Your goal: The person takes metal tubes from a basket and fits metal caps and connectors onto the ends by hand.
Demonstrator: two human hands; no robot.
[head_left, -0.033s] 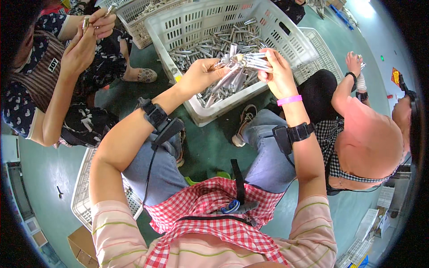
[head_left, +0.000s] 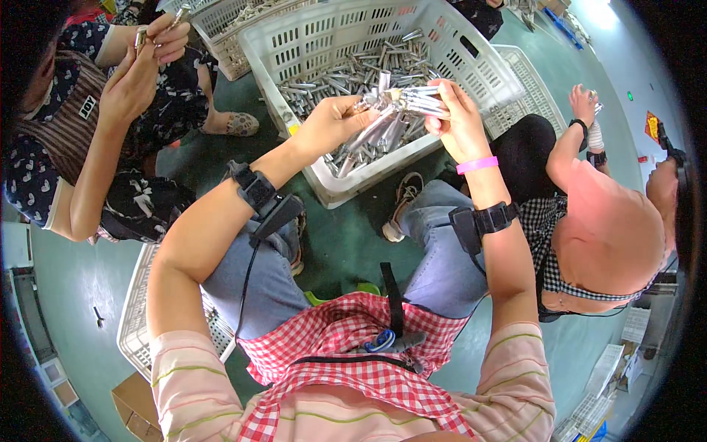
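Over a white plastic crate (head_left: 331, 193) I hold a bundle of slim silver metal tubes (head_left: 421, 102) in front of me. My right hand (head_left: 462, 125), with a pink band at the wrist, is closed round the right end of the bundle. My left hand (head_left: 333, 127) is closed in a pinch at the other end, on small shiny metal pieces that I cannot make out singly. Beneath both hands lies a loose heap of similar silver tubes (head_left: 368, 70) in the crate; some longer tubes lean toward its near wall.
To the left sits a co-worker whose hands (head_left: 140, 66) hold small metal parts. On the right another person's hand (head_left: 582, 107) also holds something shiny. More white crates stand behind left (head_left: 228, 62), behind right (head_left: 526, 92) and by my left leg (head_left: 136, 324). A cardboard box (head_left: 136, 401) is at lower left.
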